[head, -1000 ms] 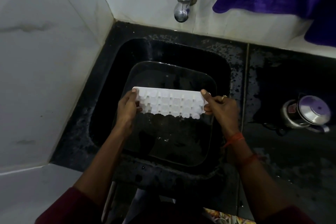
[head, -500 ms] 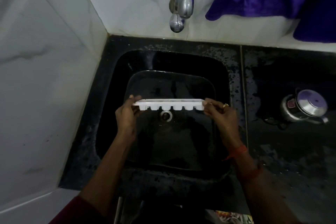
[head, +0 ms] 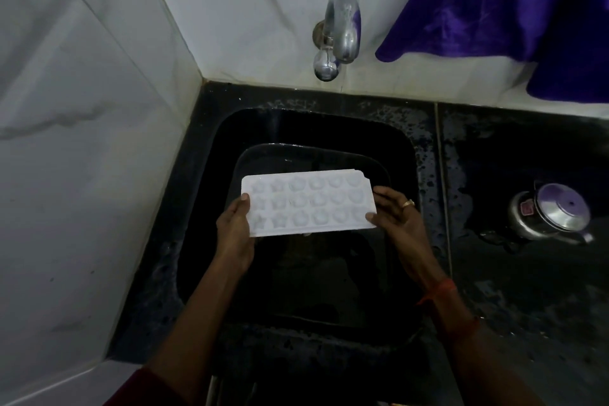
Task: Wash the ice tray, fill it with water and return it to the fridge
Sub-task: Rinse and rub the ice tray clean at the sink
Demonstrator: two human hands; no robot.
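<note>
Ice tray [head: 308, 203] was held cavity-side up over the sink [head: 204, 241], left hand [head: 234, 228] and right hand [head: 397, 217] gripping its short ends — tap [head: 339, 33] dry, so filling and fridge return probably remained.

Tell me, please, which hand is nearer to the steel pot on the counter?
Right. The right hand grips the ice tray's end on the steel pot's side; the left hand holds the far end.
</note>
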